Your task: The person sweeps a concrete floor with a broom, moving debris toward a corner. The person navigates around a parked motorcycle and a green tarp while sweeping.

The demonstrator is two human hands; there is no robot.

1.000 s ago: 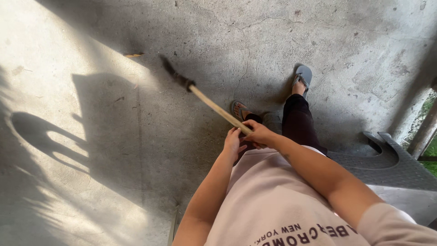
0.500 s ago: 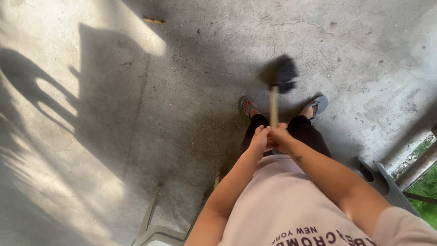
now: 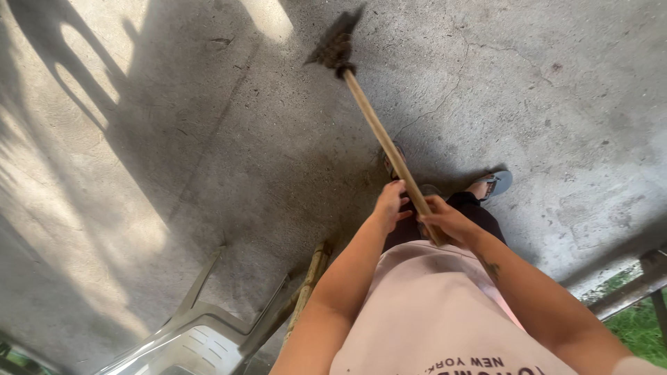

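Both hands grip smooth wooden broom handle (image 3: 382,142); dark bristles (image 3: 335,47).

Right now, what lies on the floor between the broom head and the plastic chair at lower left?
In the head view, only bare cracked concrete floor, part sunlit and part shadowed, lies between the broom head and the plastic chair.

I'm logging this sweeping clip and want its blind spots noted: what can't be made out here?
Head view only:
- Broom head: motion-blurred, so the bristles can't be made out.
- Left foot: mostly hidden behind the broom handle and left hand.
- Right hand: its palm side around the handle is hidden.
- Plastic chair: cut off by the bottom edge.
- Railing: cut off at right.
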